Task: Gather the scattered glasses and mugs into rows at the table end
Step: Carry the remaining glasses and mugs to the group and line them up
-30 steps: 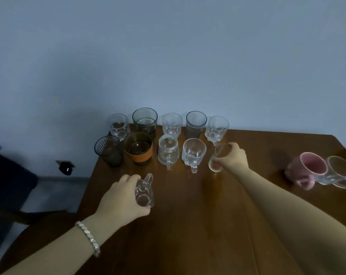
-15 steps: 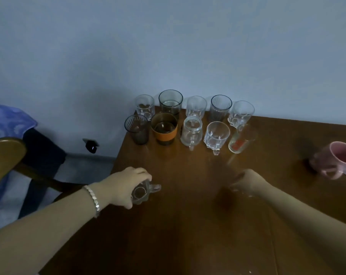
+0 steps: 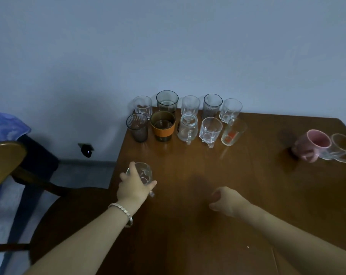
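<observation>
Two rows of glasses and mugs stand at the far end of the brown table (image 3: 188, 225). The back row (image 3: 190, 105) holds several tumblers. The front row runs from a dark ribbed glass (image 3: 137, 127) past an orange-banded cup (image 3: 162, 126) and two clear mugs to a glass with a red print (image 3: 232, 132). My left hand (image 3: 133, 188) grips a clear glass mug (image 3: 144, 173) near the table's left edge, in front of the rows. My right hand (image 3: 225, 201) hovers mid-table with curled fingers and holds nothing. A pink mug (image 3: 312, 145) and a clear mug (image 3: 342, 150) sit far right.
A wooden chair (image 3: 7, 159) stands to the left of the table, with blue cloth (image 3: 7, 126) behind it. A small dark object (image 3: 86, 150) lies on the floor by the wall. The wall runs right behind the back row.
My right hand let go of the red-printed glass at the front row's right end and pulled back toward me. My left hand kept the clear mug and turned it upright near the left edge.
</observation>
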